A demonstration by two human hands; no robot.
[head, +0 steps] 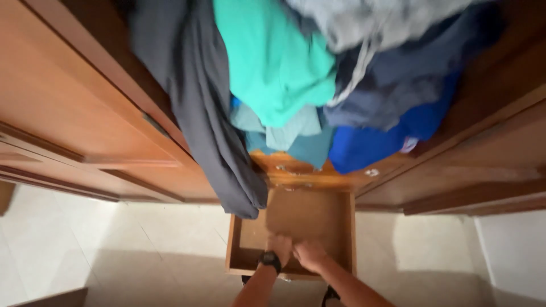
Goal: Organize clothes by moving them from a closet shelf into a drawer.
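Note:
A wooden drawer (234, 239) stands pulled out at the bottom of an open wardrobe. Both my hands reach down into it near its front wall. My left hand (279, 247), with a black watch on the wrist, rests on the drawer bottom. My right hand (309, 254) lies beside it, almost touching it. The image is blurred, and I cannot tell whether either hand holds anything. The drawer's inside looks bare apart from my hands.
Clothes hang above the drawer: a dark grey garment (213, 125), a teal one (273, 62), a blue one (369, 145) and grey ones (375, 23). Open wooden doors (74, 113) stand left and right. The floor (142, 250) is pale tile, with a white wall (515, 250) at right.

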